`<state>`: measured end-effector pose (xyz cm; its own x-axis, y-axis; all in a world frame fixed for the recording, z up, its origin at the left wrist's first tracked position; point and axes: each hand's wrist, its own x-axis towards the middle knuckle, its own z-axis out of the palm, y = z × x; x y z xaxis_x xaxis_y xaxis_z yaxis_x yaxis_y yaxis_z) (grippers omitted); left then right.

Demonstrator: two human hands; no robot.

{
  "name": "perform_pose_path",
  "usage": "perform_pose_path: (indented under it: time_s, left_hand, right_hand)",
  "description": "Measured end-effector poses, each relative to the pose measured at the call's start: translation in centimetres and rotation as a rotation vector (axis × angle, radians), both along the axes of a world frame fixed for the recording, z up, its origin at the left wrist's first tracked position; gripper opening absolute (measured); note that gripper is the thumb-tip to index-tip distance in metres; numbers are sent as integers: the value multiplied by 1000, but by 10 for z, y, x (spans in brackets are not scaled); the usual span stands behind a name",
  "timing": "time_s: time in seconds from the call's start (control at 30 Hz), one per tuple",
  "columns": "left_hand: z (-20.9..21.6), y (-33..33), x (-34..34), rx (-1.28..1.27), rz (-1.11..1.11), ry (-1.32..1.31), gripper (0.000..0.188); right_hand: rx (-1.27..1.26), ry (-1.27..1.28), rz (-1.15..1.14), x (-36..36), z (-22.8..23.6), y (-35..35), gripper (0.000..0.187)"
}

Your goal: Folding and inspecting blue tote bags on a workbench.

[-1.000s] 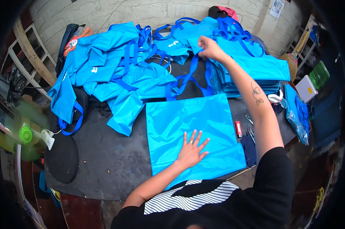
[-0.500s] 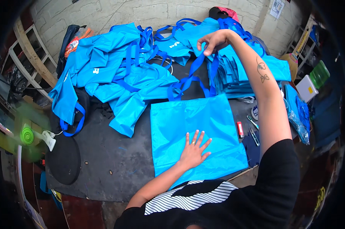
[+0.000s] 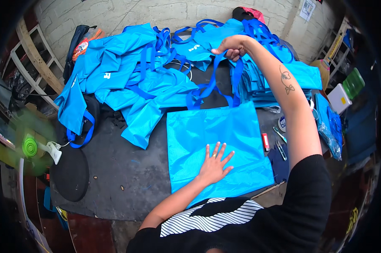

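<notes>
Right hand [image 3: 231, 45] now lifted higher, fingers pinching dark-blue strap handles [image 3: 215, 80] taut; left hand [image 3: 213, 164], fingers spread, pins flat bright-blue woven tote bag [image 3: 217, 139] against pull.

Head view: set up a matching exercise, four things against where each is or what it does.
Things:
1. left hand
2. right hand
3. red lighter
4. small green fan

Places:
A. lifting the dark blue handles
B. beside the flat bag's right edge
C. pressed flat on the flat blue bag
D. at the table's left edge

Pairs: 1-C, 2-A, 3-B, 4-D
</notes>
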<state>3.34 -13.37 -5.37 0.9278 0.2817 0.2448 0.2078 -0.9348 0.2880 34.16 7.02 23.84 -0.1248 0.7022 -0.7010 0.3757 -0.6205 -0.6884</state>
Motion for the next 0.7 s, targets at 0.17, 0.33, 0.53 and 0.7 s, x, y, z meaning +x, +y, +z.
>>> perform_pose_path:
  time_s: [0.17,0.33,0.53,0.7]
  left_hand:
    - [-1,0,-2,3,5,-8,57]
    - [0,0,0,-4,4,5,57]
    - [-1,2,-4,-5,21,6,57]
    - [1,0,0,2,-3,-34,57]
  right_hand:
    - [602,-339,142,-11,-11,-14,27]
    - [816,-742,223,-10,-20,-5,13]
    - [307,-207,-265,-52,-16,-8,11]
    - [-15,-182,18,-6,1,5,18]
